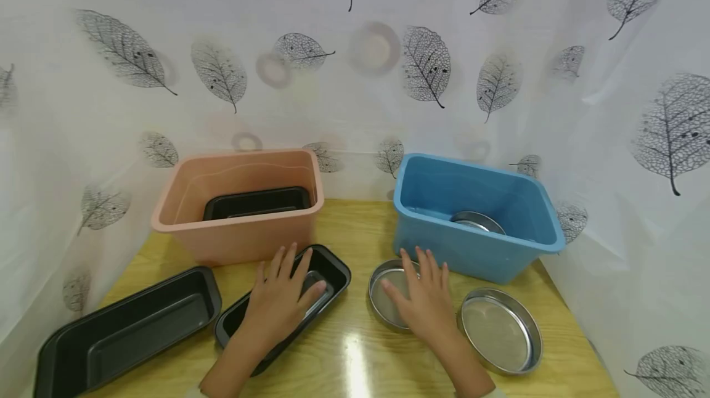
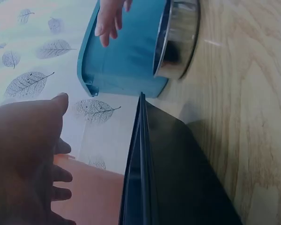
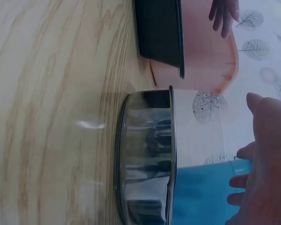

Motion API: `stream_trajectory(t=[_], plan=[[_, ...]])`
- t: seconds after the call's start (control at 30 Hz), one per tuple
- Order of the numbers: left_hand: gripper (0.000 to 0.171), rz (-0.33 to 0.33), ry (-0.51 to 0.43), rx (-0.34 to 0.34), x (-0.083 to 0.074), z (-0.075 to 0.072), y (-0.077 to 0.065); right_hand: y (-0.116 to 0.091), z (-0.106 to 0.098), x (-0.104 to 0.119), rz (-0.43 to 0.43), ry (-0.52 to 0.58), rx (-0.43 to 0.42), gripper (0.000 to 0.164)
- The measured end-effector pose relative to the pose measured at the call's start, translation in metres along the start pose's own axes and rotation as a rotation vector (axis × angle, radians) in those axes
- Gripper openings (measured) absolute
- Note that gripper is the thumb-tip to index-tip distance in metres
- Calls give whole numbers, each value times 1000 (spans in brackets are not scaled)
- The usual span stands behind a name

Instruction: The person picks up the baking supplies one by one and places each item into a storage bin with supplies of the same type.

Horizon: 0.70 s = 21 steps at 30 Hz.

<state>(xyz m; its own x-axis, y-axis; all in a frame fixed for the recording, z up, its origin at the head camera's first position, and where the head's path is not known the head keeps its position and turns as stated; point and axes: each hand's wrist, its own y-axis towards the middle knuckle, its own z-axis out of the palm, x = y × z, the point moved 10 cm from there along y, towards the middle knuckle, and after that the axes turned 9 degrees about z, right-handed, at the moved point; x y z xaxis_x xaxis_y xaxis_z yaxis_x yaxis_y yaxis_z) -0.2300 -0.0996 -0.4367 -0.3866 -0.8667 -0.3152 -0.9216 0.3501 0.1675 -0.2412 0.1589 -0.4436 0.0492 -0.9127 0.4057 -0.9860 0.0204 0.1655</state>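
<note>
My left hand (image 1: 280, 302) hovers with spread fingers over a black loaf pan (image 1: 328, 265) on the table. The left wrist view shows a gap between that hand (image 2: 28, 154) and the rim of the loaf pan (image 2: 178, 164). Fingers spread, my right hand (image 1: 424, 299) is above a round silver cake pan (image 1: 383, 299). In the right wrist view the hand (image 3: 267, 159) stays apart from the cake pan (image 3: 145, 154). Neither hand holds anything. A second loaf pan (image 1: 150, 330) lies at the left, and another round cake pan (image 1: 496, 336) at the right.
A pink bin (image 1: 249, 241) stands at the back left with a black loaf pan (image 1: 257, 201) inside. At the back right, a blue bin (image 1: 460, 250) holds a round pan (image 1: 477, 220). A leaf-printed white curtain (image 1: 344, 96) encloses the wooden table (image 1: 355, 231).
</note>
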Motion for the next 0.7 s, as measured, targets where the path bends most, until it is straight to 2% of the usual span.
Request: stream_trajectory(t=[0.13, 0.27, 0.4, 0.5, 0.7], plan=[[77, 22, -40, -31, -1, -8, 4, -1, -1, -8, 17, 65, 9, 79], [75, 35, -94, -99, 5, -27, 7, -2, -1, -12, 28, 148, 27, 76], [69, 23, -179, -172, 22, -48, 5, -4, 5, -11, 54, 280, 103, 74], [66, 5, -237, -197, 38, -61, 3, -4, 10, -8, 66, 387, 169, 71], [66, -63, -310, -198, 70, -91, -6, 1, 21, 10, 55, 605, 300, 63]])
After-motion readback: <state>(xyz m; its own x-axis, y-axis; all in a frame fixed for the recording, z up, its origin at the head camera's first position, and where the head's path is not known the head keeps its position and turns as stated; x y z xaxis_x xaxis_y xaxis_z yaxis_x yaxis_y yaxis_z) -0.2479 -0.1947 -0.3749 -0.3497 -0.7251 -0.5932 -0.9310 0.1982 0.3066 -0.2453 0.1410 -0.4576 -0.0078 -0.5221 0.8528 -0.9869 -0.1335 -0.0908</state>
